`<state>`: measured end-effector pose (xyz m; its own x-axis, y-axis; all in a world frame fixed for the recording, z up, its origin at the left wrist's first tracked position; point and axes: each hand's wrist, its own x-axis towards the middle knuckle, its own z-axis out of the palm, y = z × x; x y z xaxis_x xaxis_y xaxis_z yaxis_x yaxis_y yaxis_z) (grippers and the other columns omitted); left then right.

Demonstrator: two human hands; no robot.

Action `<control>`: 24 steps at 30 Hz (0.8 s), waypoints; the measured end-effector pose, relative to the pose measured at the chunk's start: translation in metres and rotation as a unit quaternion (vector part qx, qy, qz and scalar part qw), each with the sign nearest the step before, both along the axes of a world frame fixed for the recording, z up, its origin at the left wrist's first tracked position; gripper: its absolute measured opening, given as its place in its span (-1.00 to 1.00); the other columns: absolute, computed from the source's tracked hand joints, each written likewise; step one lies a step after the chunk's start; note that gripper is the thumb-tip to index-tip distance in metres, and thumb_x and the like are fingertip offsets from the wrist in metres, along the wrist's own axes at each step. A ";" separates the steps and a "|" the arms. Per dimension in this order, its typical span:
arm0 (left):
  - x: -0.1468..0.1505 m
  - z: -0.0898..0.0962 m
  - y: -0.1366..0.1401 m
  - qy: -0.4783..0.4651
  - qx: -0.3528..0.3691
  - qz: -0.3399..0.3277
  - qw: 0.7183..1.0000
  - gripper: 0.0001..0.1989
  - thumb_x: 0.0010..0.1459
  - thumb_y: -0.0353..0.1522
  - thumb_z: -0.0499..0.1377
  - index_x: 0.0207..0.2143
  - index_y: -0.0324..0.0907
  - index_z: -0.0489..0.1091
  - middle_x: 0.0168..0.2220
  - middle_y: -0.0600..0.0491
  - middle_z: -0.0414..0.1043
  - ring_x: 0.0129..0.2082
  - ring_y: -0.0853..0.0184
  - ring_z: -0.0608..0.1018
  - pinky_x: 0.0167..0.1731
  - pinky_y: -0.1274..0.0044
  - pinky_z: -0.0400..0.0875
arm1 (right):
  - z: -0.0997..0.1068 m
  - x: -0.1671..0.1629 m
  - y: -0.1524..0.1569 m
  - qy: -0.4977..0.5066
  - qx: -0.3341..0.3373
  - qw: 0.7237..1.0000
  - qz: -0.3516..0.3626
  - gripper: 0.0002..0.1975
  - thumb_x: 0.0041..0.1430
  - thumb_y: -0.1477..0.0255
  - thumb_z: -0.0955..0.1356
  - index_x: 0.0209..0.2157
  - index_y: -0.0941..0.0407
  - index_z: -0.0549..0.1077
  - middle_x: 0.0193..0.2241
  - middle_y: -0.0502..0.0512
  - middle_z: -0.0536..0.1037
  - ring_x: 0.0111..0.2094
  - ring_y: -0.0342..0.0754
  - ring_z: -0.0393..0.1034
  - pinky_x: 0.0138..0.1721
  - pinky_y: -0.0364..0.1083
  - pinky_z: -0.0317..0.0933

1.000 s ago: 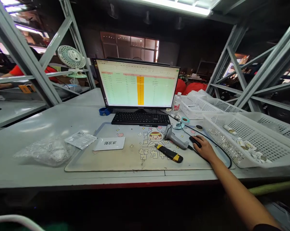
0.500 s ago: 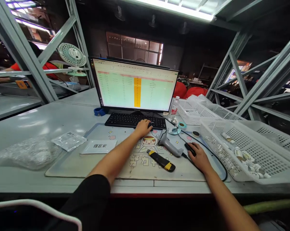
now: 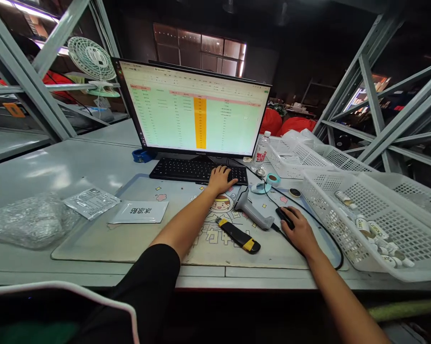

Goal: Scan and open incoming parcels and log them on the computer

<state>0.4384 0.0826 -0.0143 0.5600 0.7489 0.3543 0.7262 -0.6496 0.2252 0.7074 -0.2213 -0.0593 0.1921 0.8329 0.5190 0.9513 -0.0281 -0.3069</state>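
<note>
My left hand point(image 3: 220, 180) rests on the right part of a black keyboard point(image 3: 179, 169), its fingers spread over the keys. Behind the keyboard stands a monitor point(image 3: 158, 114) showing a spreadsheet with one orange column. My right hand point(image 3: 300, 230) is wrapped over a black computer mouse point(image 3: 285, 218) on the printed desk mat point(image 3: 136, 246). Between my arms lie a grey barcode scanner point(image 3: 253, 211) with a cable and a black and yellow utility knife point(image 3: 238, 235).
To the left are a white packet point(image 3: 140, 212), a silver packet point(image 3: 92, 202) and bubble wrap point(image 3: 29, 222). White plastic baskets point(image 3: 326, 229) with several small bottles line the right side. A drink bottle point(image 3: 261, 150) and tape roll point(image 3: 273, 179) stand beside the monitor. A fan point(image 3: 91, 57) hangs at left.
My left hand has moved a little to the right along the keyboard, and its fingers are more spread. My right hand stays on the mouse. The camera view has shifted slightly.
</note>
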 end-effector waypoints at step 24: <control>-0.016 0.000 0.006 -0.018 -0.062 0.126 0.990 -0.04 0.39 0.26 -0.07 0.53 -0.21 0.20 0.54 -0.30 0.12 0.57 -0.24 0.05 0.52 -0.05 -0.18 | -0.001 0.002 -0.001 0.001 0.003 1.000 0.001 -0.50 0.39 0.19 0.31 0.26 0.00 0.57 0.26 0.27 0.50 0.22 0.27 0.49 0.29 0.33 0.40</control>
<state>0.4223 0.0885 -0.0147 0.3384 0.9020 0.2680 0.8515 -0.4148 0.3207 0.7094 -0.2218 -0.0601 0.1908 0.8303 0.5237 0.9509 -0.0239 -0.3086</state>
